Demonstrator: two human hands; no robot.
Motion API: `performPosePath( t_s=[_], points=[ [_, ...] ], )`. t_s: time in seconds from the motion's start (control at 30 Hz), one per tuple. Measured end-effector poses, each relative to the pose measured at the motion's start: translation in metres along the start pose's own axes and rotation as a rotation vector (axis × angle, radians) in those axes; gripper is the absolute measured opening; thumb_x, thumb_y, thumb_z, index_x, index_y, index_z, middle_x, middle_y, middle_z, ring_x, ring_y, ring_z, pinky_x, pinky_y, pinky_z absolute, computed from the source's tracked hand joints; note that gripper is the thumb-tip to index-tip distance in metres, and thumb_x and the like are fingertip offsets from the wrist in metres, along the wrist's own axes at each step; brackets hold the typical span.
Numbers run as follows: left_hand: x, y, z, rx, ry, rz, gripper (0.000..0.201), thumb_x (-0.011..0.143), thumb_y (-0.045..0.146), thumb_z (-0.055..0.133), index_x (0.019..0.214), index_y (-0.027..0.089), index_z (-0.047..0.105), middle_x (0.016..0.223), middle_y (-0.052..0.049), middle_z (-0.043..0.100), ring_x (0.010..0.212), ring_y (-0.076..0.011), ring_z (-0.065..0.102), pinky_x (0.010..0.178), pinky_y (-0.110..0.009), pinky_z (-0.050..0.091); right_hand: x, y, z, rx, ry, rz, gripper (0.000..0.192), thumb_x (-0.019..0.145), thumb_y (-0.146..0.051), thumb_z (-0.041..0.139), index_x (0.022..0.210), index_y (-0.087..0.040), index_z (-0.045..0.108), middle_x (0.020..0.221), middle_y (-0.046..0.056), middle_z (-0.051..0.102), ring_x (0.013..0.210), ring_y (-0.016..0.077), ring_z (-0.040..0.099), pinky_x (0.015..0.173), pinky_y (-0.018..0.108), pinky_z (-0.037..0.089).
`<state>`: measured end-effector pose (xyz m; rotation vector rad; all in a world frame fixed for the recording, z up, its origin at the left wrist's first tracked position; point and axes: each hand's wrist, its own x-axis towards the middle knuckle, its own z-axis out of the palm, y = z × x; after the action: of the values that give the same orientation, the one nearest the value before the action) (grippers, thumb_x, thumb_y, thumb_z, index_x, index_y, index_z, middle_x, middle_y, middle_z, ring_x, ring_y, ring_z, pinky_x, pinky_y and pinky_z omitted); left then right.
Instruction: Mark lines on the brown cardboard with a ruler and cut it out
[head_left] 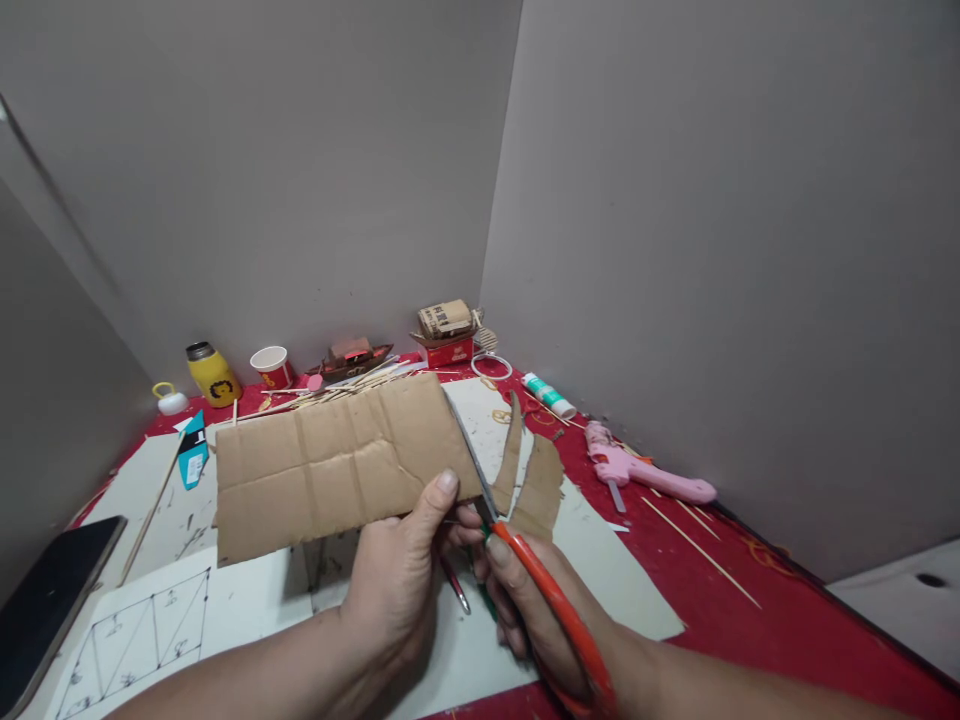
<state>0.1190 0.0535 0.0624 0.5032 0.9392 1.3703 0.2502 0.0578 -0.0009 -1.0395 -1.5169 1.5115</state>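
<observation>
Orange scissors (pixel 559 610) sit in our right hand (pixel 525 600), fingers curled through the handles, blades parted partway into the right edge of the cardboard sheet (pixel 337 460). Our left hand (pixel 401 580) pinches its near edge, thumb on top, holding it flat above the white paper (pixel 247 600), probably to keep it steady. A cut flap (pixel 540 490) hangs right.

Brown creased cardboard sheet (pixel 337 460) held flat above counter, lower edge pinched, right end cut into curved strips (pixel 536 485). Orange-handled scissors (pixel 525 560), blades open, bite into sheet's right side, tips pointing away.
</observation>
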Motion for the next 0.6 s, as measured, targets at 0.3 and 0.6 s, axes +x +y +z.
performPosePath(
  t_s=[0.3,0.6],
  points=[
    [0.016,0.0,-0.007,0.122,0.0,0.045,0.043,0.058,0.048,0.091,0.075,0.01,0.08,0.077,-0.013,0.078,0.069,-0.0186,0.073,0.072,-0.025,0.058,0.012,-0.004,-0.015,0.214,0.205,-0.059,0.057,0.08,-0.077,0.058,0.077,-0.02,0.055,0.045,-0.009,0.041,0.035,0.0081,0.041,0.043,0.024,0.046],
    [0.023,0.017,-0.019,0.471,-0.317,0.023,0.034,0.068,0.039,0.085,0.087,0.011,0.079,0.084,-0.012,0.078,0.07,-0.0217,0.073,0.062,-0.028,0.056,0.039,-0.019,-0.046,0.172,0.331,-0.261,0.044,0.087,-0.061,0.061,0.075,-0.019,0.057,0.062,0.0,0.06,0.053,0.0158,0.059,0.049,0.027,0.046]
  ],
)
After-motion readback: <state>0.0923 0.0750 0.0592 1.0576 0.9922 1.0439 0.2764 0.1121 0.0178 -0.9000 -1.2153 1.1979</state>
